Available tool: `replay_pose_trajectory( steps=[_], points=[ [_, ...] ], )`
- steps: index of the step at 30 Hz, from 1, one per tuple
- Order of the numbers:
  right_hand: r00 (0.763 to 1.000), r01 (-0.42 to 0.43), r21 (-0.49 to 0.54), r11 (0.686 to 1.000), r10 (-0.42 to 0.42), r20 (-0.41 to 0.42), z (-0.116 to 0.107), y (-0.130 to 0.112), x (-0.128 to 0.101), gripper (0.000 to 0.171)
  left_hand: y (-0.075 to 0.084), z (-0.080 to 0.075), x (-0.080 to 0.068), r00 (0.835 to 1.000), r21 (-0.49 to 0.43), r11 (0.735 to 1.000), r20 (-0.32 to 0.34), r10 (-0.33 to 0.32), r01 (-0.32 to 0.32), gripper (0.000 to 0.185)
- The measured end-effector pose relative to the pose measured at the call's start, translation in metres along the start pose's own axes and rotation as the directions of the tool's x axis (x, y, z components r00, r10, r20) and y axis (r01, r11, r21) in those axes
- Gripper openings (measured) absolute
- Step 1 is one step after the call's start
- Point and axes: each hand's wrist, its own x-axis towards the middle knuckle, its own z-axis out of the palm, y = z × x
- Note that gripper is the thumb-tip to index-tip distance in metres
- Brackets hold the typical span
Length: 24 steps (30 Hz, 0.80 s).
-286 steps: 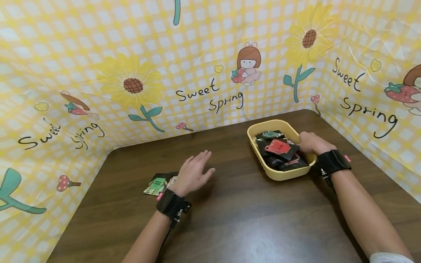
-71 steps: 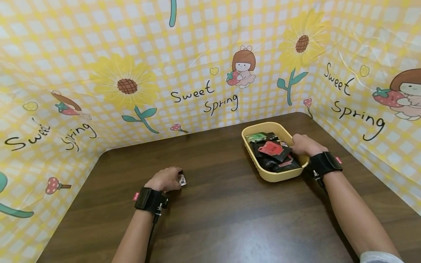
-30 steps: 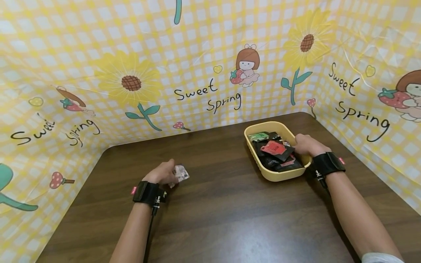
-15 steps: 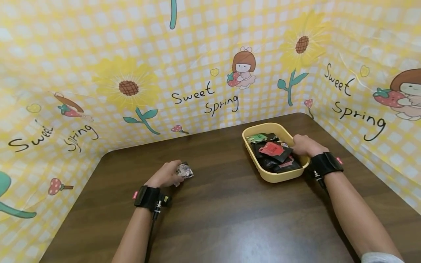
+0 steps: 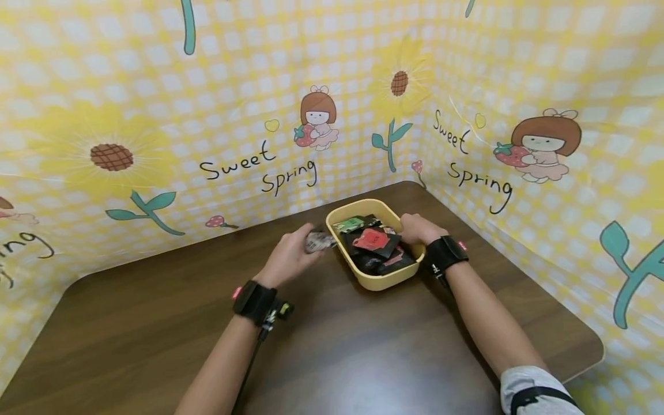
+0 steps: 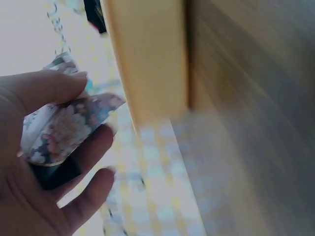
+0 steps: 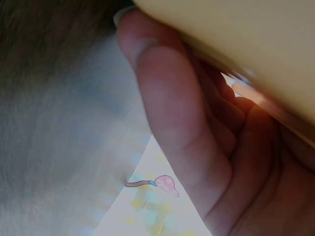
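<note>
Sachet pinched in left hand, now carried beside yellow tray, right hand still gripping rim

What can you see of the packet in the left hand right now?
The packet is a small flat sachet of glossy, crinkled foil or plastic, printed with a pale floral pattern on a dark ground. It looks creased and slightly bent. The left hand pinches it between thumb and fingers, and the left wrist view shows a dark packet or backing beneath it in the same grip. It is held above the brown table, just left of the yellow tray rim, apparently not touching the tray.
</note>
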Motion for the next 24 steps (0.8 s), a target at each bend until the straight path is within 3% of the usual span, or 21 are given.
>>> replay_pose_trajectory(
  steps=[3,6,12,15,19,24],
  points=[
    [1.000,-0.011,-0.012,1.000,0.011,-0.017,-0.003,-0.002,-0.003,0.032,0.024,0.008,0.026,0.999,-0.018,0.999,-0.010,0.034,-0.034,0.048],
    [0.999,-0.030,-0.021,0.999,0.029,-0.023,-0.006,0.001,-0.007,0.033,0.045,0.017,0.049,0.999,-0.054,0.998,0.036,0.021,-0.019,0.061],
    [1.000,-0.016,-0.029,0.999,0.016,0.005,-0.006,0.005,-0.011,0.031,0.070,0.038,0.077,0.993,-0.020,0.999,0.112,-0.022,0.025,0.068],
    [1.000,-0.004,-0.037,0.999,0.004,0.008,-0.005,0.004,-0.010,0.029,0.073,0.048,0.083,0.991,0.018,1.000,0.131,-0.021,0.019,0.074],
    [0.999,0.042,-0.062,0.997,-0.043,-0.022,-0.002,-0.001,-0.008,0.022,0.074,0.052,0.079,0.982,0.077,0.996,0.180,-0.050,0.037,0.085],
    [0.998,0.060,-0.065,0.996,-0.062,-0.028,0.000,-0.007,-0.004,0.022,0.067,0.048,0.069,0.980,0.125,0.992,0.194,-0.056,0.031,0.077]
  ],
)
